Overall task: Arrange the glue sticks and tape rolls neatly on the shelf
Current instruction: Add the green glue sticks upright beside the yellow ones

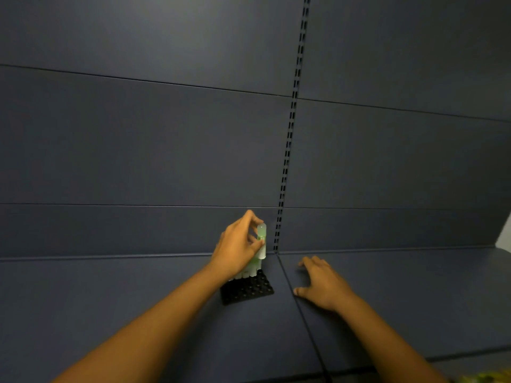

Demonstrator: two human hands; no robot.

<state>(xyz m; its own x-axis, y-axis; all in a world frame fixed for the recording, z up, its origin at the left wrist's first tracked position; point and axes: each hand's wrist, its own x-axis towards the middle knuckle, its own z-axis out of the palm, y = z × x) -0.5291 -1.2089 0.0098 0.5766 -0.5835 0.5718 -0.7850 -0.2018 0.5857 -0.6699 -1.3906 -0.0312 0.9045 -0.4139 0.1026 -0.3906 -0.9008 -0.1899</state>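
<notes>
Glue sticks in a black tray at the back of a dark shelf

Overhead and all around, dark blue-grey back panels [143, 139] fill most of the view, split by thin horizontal seams. A slotted upright strip [290, 128] runs down between two panel sections and meets the shelf [110, 313] at its rear edge. The shelf is the same dark colour, flat, with a narrow seam running from the foot of the strip toward the viewer. At the far right edge a pale patch of wall shows, and at the bottom right corner something yellowish-green is too blurred to tell.

On the shelf, just left of the seam and close to the back panel, lies a black tray [250, 293] with rows of round sockets. Its front sockets look empty; pale glue sticks [253, 268] stand upright in its rear rows, partly hidden by the hand.

Above them, the left hand [237, 248] pinches one glue stick [261, 239], white with a green band and a rounded translucent cap, between thumb and fingertips. It is upright at the tray's back right corner; whether its base sits in a socket cannot be told.

Right of the seam, the right hand [322, 286] rests palm down on the shelf, fingers spread and straight, holding nothing.
</notes>
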